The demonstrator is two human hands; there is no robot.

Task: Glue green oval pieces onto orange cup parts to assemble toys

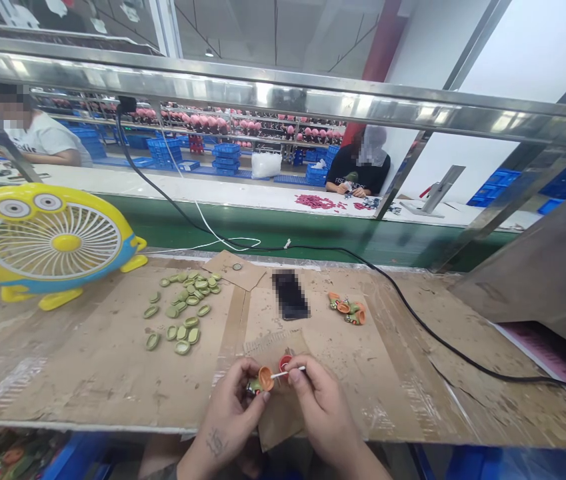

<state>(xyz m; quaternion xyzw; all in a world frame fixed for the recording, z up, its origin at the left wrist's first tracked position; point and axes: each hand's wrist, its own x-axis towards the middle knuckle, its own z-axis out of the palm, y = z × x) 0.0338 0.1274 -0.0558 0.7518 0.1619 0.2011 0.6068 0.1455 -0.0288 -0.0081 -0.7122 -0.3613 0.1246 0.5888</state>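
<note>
Brown cardboard covers the near bench (137, 393), where the left hand (235, 400) has its grip closed on a small green-and-orange piece (265, 379), orange opening toward the right. Right thumb and fingers pinch a thin white stick (281, 375); this right hand (325, 403) has no visible gap in its grip. A red cup (285, 362) sits beside those fingertips, touching or not, one cannot tell. The step in hand looks like working the stick's tip at the orange rim; the next move seems to call for a steady piece and light control of the tip. Beyond lie loose green ovals (191, 322), a phone (291, 295) and similar pieces (354, 315), with a yellow fan (66, 243) to the left. Farther off, a person (363, 167) sits at a white bench (243, 179) near pink parts (317, 201).
</note>
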